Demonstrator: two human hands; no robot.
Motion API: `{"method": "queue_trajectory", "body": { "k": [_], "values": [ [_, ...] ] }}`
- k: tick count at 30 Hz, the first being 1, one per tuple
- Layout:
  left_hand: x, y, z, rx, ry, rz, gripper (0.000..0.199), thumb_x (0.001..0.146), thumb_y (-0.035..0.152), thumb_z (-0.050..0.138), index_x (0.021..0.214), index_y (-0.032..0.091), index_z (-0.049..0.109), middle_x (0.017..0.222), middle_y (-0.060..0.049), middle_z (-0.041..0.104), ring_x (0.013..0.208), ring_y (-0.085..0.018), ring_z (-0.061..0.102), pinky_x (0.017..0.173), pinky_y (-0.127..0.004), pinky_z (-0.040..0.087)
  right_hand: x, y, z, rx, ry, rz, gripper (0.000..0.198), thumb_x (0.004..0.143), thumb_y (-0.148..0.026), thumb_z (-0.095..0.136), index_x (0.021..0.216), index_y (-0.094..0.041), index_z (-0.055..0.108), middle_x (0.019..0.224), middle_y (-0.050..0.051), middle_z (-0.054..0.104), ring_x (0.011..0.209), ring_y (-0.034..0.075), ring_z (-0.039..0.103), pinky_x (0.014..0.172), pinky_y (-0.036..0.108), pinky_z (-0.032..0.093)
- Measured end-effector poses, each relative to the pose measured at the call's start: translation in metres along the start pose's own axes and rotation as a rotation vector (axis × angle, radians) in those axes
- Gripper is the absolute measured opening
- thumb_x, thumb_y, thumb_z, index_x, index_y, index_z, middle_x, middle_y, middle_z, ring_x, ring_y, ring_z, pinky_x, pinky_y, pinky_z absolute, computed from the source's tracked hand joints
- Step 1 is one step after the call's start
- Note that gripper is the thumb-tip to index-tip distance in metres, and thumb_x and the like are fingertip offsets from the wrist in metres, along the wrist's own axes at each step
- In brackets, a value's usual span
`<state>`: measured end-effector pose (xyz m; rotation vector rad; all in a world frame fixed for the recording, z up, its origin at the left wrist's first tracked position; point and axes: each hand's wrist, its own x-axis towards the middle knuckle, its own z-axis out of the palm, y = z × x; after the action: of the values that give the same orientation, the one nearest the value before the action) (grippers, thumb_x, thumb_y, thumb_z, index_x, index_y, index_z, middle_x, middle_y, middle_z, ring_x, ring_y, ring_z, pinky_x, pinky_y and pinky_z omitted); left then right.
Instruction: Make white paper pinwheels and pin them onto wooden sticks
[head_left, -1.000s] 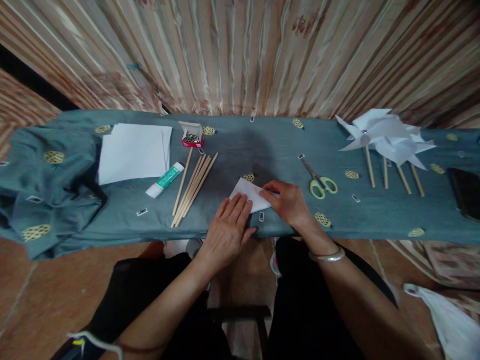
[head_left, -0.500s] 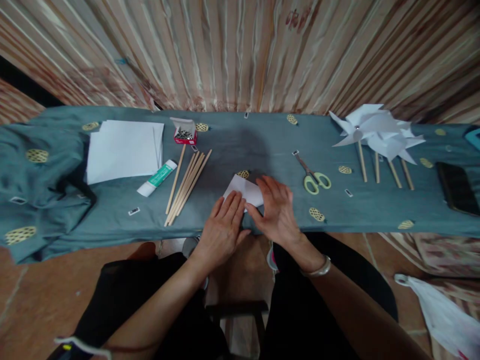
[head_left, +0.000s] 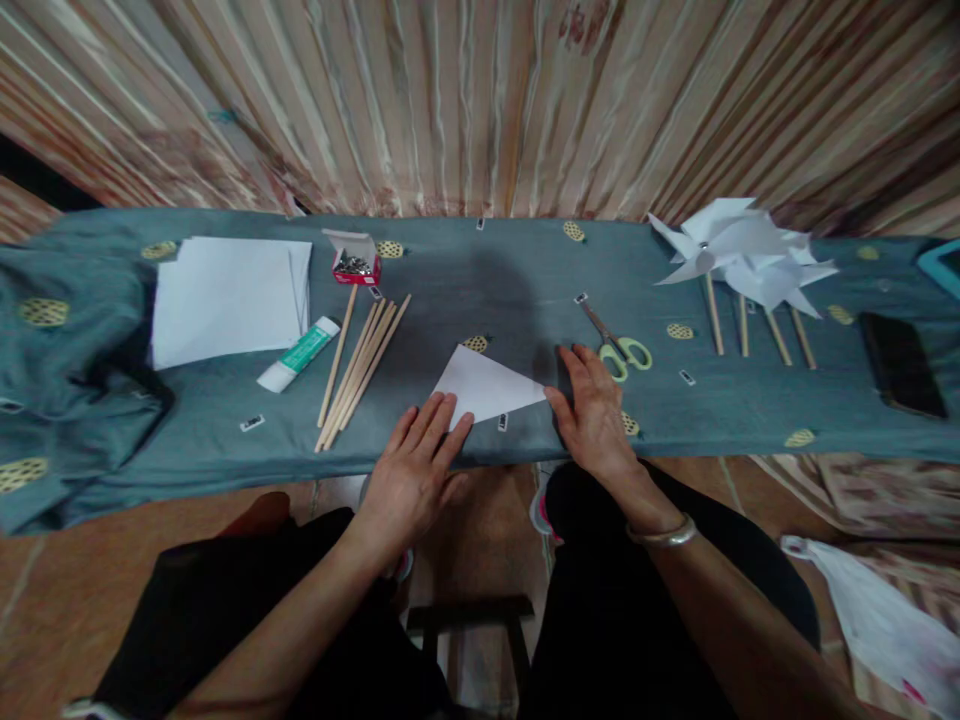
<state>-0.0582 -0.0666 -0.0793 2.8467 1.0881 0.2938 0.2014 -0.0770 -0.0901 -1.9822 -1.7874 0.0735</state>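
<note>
Left hand (head_left: 416, 475) lies palm down, unclenched, fingertips on the white paper (head_left: 491, 385) along its left side. Right hand (head_left: 592, 410) arches loosely, grasping nothing, thumb at the right corner.

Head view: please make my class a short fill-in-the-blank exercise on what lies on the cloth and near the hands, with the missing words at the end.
1. The left hand rests its fingertips on a sheet that is ____ in colour.
2. Near the right hand, the scissors have ____ handles.
3. From the wearer's side, the tube lies to the ____ of the sticks.
4. The lid of the red box is ____.

Missing words: white; green; left; open.
</note>
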Motion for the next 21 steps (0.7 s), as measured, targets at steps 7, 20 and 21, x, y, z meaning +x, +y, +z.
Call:
{"method": "queue_trajectory", "body": {
  "k": [7,20,21],
  "values": [
    [-0.038,-0.011,-0.002,0.042,0.077,-0.066,0.072,0.093,0.029,0.053,0.153,0.009,0.020,0.152,-0.022,0.039,0.144,-0.032,0.032,0.114,-0.052,0.031,0.001,-0.003,-0.001,-0.015,-0.017,0.010,0.045,0.098,-0.030,0.034,0.136,-0.013,0.051,0.146,0.020,0.045,0.139,0.032,0.039,0.109,0.053,0.037],
    [-0.014,-0.018,-0.004,-0.417,0.322,-0.315,0.062,0.092,0.032,0.057,0.148,0.021,0.035,0.141,-0.018,0.052,0.133,-0.030,0.048,0.107,-0.050,0.042,0.017,-0.020,-0.007,0.347,-0.153,-0.122,0.027,0.088,-0.036,0.058,0.107,-0.020,0.069,0.137,0.014,0.058,0.131,0.031,0.050,0.108,0.053,0.039],
    [-0.010,-0.017,-0.004,-0.455,0.330,-0.318,0.061,0.091,0.031,0.059,0.147,0.021,0.036,0.138,-0.017,0.055,0.130,-0.029,0.051,0.106,-0.049,0.044,0.019,-0.021,-0.007,0.400,-0.153,-0.119,0.021,0.086,-0.033,0.060,0.099,-0.021,0.070,0.135,0.013,0.060,0.129,0.030,0.053,0.108,0.052,0.040]
  ]
}}
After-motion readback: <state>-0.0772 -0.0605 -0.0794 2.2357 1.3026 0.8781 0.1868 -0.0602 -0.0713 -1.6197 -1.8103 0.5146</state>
